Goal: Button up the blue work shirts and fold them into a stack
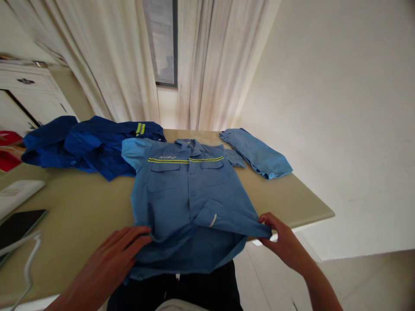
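Observation:
A blue short-sleeved work shirt (pixel 168 194) lies front up before me, its collar pointing away and its lower edge hanging over the near table edge. Yellow stripes and white lettering cross the chest above two flap pockets. The front hem is partly turned up, showing the inside and a small white tag. At the lower left side of the shirt, my left hand (pixel 119 248) is closed on the fabric, its thumb hidden. Over on the right, my right hand (pixel 275 233) pinches the hem corner between thumb and fingers, drawing it outward.
Darker blue garments (pixel 87 147) lie heaped at the back left of the table (pixel 87 203). A folded light-blue garment (pixel 257 153) rests at the back right. A phone (pixel 19 229), a white cable (pixel 30 259) and a white device (pixel 19 194) sit at the left.

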Available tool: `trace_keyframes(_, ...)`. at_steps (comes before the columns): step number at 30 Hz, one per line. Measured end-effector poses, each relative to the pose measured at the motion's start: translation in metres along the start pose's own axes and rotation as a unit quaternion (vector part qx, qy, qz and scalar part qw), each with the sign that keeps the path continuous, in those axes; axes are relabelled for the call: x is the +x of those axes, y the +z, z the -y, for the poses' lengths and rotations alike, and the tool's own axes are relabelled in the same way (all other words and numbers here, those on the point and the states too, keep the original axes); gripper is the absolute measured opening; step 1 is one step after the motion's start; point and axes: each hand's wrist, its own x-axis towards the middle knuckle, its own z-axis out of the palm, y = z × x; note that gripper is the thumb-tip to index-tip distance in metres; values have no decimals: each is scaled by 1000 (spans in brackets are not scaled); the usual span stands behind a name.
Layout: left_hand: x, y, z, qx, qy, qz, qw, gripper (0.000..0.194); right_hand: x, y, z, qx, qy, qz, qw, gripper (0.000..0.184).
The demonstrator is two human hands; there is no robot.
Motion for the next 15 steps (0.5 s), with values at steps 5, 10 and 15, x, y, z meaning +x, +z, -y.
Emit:
trace_keyframes(5,-48,10,-11,-41,-59,-81,994,36,-20,-1,-13,-22,79,-86,993,34)
trace_keyframes(10,-50,16,-32,8,-194,-112,975,48,-18,0,-3,-55,126,-217,967,36)
trace_keyframes(15,-82,27,-28,-92,-197,-116,969,40,-22,-2,-4,-33,119,-135,983,32)
